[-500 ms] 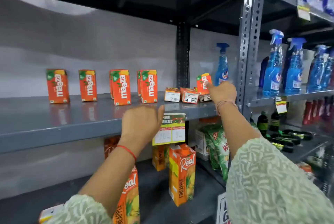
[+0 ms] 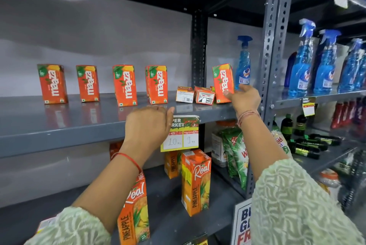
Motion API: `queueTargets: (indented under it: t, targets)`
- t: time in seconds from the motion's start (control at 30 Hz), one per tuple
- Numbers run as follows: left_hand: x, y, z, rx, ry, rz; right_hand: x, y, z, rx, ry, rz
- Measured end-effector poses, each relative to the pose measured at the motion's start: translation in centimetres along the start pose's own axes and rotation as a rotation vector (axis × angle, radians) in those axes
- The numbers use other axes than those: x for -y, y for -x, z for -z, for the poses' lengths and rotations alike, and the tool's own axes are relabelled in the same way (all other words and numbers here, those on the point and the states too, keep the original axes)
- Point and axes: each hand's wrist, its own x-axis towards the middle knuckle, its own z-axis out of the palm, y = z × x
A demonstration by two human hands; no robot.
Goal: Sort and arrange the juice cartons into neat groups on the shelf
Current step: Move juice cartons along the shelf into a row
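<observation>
Orange Maaza cartons (image 2: 125, 85) upright along grey shelf (image 2: 59, 126), two cartons (image 2: 195, 96) toppled

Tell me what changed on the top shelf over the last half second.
The rightmost Maaza carton went from tilted, half hidden behind the right hand, to standing upright; that hand slid down and now touches its lower edge. The left hand stayed empty at the shelf edge. The other upright Maaza cartons and the fallen cartons did not move.

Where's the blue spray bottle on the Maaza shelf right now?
The blue spray bottle stands at the far right of the upper shelf, behind the right hand, beside the rightmost Maaza carton.
</observation>
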Motion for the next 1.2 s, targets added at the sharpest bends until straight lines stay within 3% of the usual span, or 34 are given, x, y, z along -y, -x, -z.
queueTargets:
  t: [0.27, 0.37, 0.47, 0.6, 0.73, 0.87, 1.2]
  targets:
    - [4.1, 2.1, 1.7, -0.002, 0.071, -0.074, 2.2, 4.2, -0.1, -0.045, -0.063, 0.170]
    - [8.0, 4.1, 3.3, 0.024, 0.040, -0.007, 4.7, 7.1, -1.8, 0.107, -0.149, 0.159]
    - [12.7, 6.5, 4.6, 0.013, -0.053, 0.065, 7.3, 11.1, -5.3, 0.409, -0.269, 0.114]
    - [18.3, 9.3, 6.2, -0.001, -0.134, 0.122, 10.1, 16.0, -11.7, 0.695, -0.238, 0.109]
    - [22.8, 11.5, 7.9, -0.084, -0.162, 0.217, 12.0, 19.4, -18.0, 0.799, -0.112, 0.140]
    - [24.0, 12.3, 7.9, -0.102, -0.154, 0.200, 13.3, 21.1, -22.2, 0.885, -0.012, 0.125]
    - [23.9, 12.3, 7.6, -0.161, -0.121, 0.201, 14.1, 22.6, -24.9, 1.003, 0.091, 0.152]
